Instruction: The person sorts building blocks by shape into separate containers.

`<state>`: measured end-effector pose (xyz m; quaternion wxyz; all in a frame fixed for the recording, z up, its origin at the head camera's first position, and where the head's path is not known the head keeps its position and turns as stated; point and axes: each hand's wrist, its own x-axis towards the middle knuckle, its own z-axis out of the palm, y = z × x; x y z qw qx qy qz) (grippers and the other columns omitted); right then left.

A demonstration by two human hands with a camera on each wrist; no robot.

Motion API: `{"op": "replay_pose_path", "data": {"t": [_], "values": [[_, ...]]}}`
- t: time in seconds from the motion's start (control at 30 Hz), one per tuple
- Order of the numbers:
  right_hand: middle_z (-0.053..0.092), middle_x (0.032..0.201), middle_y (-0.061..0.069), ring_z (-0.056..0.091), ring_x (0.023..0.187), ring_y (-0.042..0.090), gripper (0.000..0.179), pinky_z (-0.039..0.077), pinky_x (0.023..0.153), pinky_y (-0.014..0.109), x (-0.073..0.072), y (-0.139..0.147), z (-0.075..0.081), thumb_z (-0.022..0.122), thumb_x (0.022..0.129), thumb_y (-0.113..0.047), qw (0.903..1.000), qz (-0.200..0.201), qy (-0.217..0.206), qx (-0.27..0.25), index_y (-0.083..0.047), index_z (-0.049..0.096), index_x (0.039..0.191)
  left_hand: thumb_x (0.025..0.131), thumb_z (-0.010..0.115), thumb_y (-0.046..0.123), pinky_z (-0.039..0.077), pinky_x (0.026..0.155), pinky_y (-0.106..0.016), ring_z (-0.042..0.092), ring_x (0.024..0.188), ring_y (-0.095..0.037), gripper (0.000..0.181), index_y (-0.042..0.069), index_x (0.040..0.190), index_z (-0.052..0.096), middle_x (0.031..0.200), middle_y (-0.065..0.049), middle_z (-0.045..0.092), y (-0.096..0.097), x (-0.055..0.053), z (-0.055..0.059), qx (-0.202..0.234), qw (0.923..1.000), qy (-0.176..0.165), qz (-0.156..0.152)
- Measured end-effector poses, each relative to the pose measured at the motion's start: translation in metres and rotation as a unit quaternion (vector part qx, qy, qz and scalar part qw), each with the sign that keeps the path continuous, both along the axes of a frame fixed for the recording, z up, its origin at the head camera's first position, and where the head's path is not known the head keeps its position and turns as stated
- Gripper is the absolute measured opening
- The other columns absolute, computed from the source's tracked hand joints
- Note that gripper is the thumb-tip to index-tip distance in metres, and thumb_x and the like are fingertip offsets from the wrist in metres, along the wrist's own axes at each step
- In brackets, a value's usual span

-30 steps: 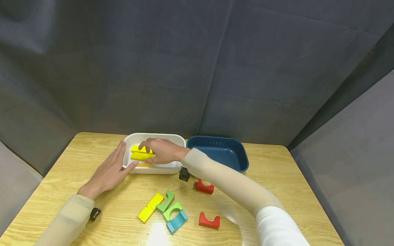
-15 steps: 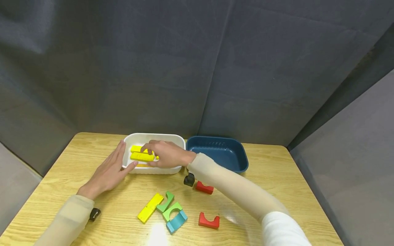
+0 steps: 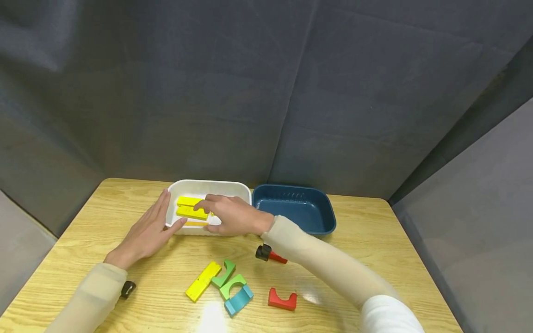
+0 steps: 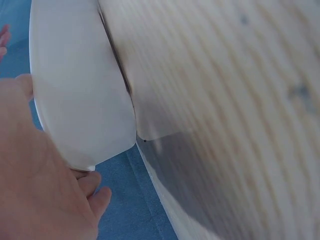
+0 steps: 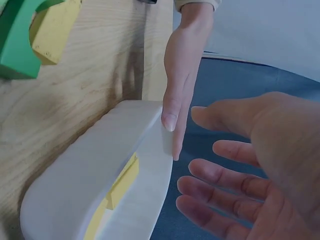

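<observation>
A white plastic bin (image 3: 225, 185) stands at the back of the table with yellow blocks (image 3: 191, 213) and a thin orange piece (image 3: 196, 224) inside. My left hand (image 3: 143, 236) lies along the bin's left end, fingers straight, thumb at the near rim. From the left wrist, that hand (image 4: 40, 175) is at the bin's end wall (image 4: 80, 90). Over the bin's right half is my right hand (image 3: 237, 215), spread and palm down, hiding part of the inside. The right wrist view shows its fingers (image 5: 210, 172) loosely bent, apart, and holding nothing.
Right of the white bin stands a dark blue bin (image 3: 300, 208). Nearer on the table lie a yellow block (image 3: 203, 281), green arch blocks (image 3: 233, 285), a blue curved block (image 3: 239, 300) and red arch blocks (image 3: 282, 300). A dark curtain (image 3: 250, 92) hangs behind.
My right hand has drawn rightward and slightly nearer over the white bin, uncovering more of the yellow blocks. One red block is now more covered by my right wrist. My left hand has stayed put.
</observation>
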<state>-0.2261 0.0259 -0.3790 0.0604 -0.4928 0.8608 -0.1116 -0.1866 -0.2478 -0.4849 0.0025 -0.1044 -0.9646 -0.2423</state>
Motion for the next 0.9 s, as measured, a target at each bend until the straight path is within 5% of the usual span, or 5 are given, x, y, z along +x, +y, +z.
{"op": "replay_pose_path", "data": {"t": [0.63,0.9], "values": [[0.069,0.127,0.002,0.066,0.102,0.011,0.051,0.057,0.088,0.018,0.036,0.019,-0.004,0.08,0.099,-0.027,0.9964,0.046,0.071,-0.009,-0.013,0.064,0.146,0.108,0.043,0.068,0.019,0.127,-0.07,0.011,0.163,-0.047,0.102,0.003,0.171,-0.005,0.18,-0.012,-0.01,0.003,0.003,0.003,0.006,1.0,0.005,0.001],[0.067,0.132,0.001,0.065,0.11,0.011,0.057,0.058,0.093,0.021,0.052,0.022,-0.006,0.081,0.098,-0.035,0.9974,0.05,0.052,0.009,-0.017,0.062,0.15,0.108,0.042,0.069,0.018,0.127,-0.07,0.01,0.163,-0.047,0.103,0.004,0.171,-0.007,0.18,-0.01,-0.013,0.003,0.002,0.002,0.006,1.0,-0.002,0.001]]}}
